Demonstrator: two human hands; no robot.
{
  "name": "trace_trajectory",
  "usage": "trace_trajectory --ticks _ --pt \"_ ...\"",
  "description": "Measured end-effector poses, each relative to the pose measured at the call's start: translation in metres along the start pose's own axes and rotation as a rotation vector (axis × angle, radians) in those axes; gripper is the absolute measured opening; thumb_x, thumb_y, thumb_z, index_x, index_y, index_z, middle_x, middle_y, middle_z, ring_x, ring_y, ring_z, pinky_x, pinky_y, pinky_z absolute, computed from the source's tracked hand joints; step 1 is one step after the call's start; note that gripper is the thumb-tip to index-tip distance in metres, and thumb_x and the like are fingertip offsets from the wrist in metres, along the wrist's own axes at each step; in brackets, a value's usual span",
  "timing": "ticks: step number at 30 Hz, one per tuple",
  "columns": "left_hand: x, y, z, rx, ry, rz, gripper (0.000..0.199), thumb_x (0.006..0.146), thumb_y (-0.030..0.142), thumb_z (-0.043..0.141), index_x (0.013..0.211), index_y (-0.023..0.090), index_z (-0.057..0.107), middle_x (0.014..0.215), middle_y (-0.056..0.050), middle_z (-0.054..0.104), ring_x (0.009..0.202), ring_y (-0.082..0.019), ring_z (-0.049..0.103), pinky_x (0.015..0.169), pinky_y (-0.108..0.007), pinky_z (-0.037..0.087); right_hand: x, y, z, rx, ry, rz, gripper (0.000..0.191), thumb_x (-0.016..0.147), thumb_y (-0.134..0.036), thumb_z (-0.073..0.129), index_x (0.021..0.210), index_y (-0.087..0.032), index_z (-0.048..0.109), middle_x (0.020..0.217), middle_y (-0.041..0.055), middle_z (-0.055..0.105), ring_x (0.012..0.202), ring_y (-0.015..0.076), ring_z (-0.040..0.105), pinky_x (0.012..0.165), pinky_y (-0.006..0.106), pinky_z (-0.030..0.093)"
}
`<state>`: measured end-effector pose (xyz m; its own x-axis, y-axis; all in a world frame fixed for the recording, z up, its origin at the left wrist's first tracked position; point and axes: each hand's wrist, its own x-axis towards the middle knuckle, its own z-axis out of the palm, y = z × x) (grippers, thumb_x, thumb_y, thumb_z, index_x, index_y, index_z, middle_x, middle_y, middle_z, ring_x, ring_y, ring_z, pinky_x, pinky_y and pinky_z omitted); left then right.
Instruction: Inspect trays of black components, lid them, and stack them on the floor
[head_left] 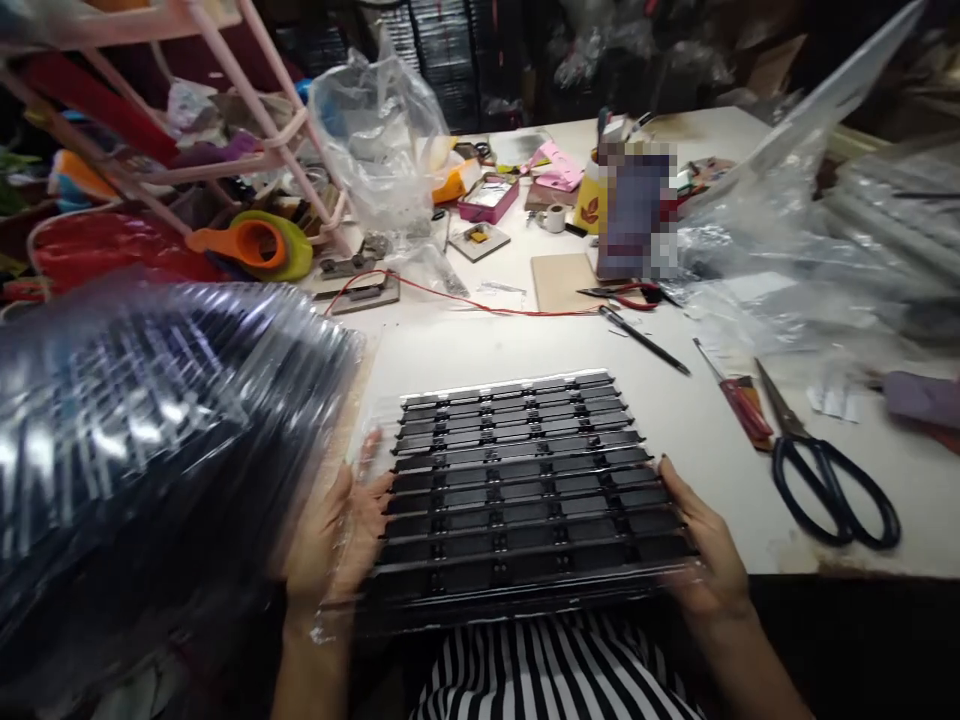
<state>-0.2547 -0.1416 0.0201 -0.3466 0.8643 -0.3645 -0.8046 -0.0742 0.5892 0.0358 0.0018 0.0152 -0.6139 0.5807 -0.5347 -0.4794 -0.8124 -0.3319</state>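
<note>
A black slotted plastic tray (517,490) with rows of ridges is held level over the front edge of the table, above my lap. Clear plastic film wraps it and spreads past its left side. My left hand (341,520) grips the left side through the film, its fingers partly behind the plastic. Around the right edge closes my right hand (701,540), thumb on top and the other fingers underneath, mostly hidden. A large stack of black trays in clear plastic (165,430) lies just left of my left hand.
To the right lie black-handled scissors (825,480), a red-handled screwdriver (739,400) and a black pen (645,340). Red-handled pliers (622,296) rest farther back. A pink rack (255,90) stands at left, and crumpled clear plastic (795,300) covers the right side.
</note>
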Motion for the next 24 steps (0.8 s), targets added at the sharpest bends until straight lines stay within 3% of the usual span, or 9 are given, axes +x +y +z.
trace_trajectory --ticks 5,11,14,17,21,24 --pt "-0.006 0.001 -0.002 -0.212 -0.084 -0.014 0.058 0.098 0.034 0.027 0.150 0.022 0.002 0.130 -0.016 0.057 0.115 -0.026 0.058 0.101 -0.048 0.042 0.002 0.001 0.009 0.061 -0.085 0.051 0.034 0.094 -0.038 0.046 0.103 -0.015 0.070 0.097 0.0069 0.074 0.099 0.0204 0.068 0.097 0.039 0.048" --pt "-0.008 0.001 -0.016 -0.218 -0.147 0.031 0.056 0.098 0.025 0.020 0.150 0.021 0.002 0.144 -0.014 0.040 0.126 -0.023 0.044 0.103 -0.037 0.039 0.007 0.002 0.013 0.129 -0.165 0.001 0.036 0.096 -0.039 0.044 0.114 -0.015 0.064 0.101 0.0068 0.073 0.094 0.0185 0.069 0.095 0.037 0.048" --pt "-0.008 -0.001 -0.010 -0.135 -0.141 0.028 0.054 0.098 0.026 0.020 0.150 0.023 0.008 0.143 -0.012 0.042 0.121 -0.020 0.051 0.106 -0.035 0.035 0.007 0.002 0.010 0.156 -0.166 -0.007 0.037 0.097 -0.038 0.040 0.116 -0.017 0.064 0.101 0.0058 0.073 0.092 0.0176 0.069 0.094 0.036 0.049" --pt "-0.008 -0.001 0.000 -0.032 -0.074 0.037 0.054 0.097 0.029 0.026 0.150 0.024 0.015 0.135 -0.011 0.052 0.112 -0.021 0.059 0.108 -0.037 0.033 0.007 0.002 0.009 0.185 -0.151 -0.029 0.039 0.100 -0.035 0.034 0.119 -0.018 0.062 0.102 0.0056 0.073 0.090 0.0168 0.069 0.093 0.036 0.049" --pt "-0.008 0.002 0.003 0.085 0.077 0.039 0.054 0.093 0.024 0.037 0.147 0.026 0.028 0.132 -0.007 0.057 0.115 -0.021 0.057 0.107 -0.035 0.036 0.006 0.002 0.011 0.183 -0.107 -0.067 0.039 0.101 -0.030 0.030 0.126 -0.022 0.058 0.108 0.0044 0.071 0.092 0.0156 0.069 0.094 0.035 0.049" --pt "-0.009 0.004 0.000 0.162 0.118 0.037 0.056 0.090 0.015 0.037 0.145 0.024 0.032 0.133 -0.006 0.056 0.120 -0.021 0.053 0.106 -0.036 0.038 0.006 0.002 0.011 0.176 -0.063 -0.152 0.037 0.099 -0.032 0.034 0.132 -0.033 0.051 0.117 0.0001 0.068 0.098 0.0146 0.066 0.097 0.036 0.047"
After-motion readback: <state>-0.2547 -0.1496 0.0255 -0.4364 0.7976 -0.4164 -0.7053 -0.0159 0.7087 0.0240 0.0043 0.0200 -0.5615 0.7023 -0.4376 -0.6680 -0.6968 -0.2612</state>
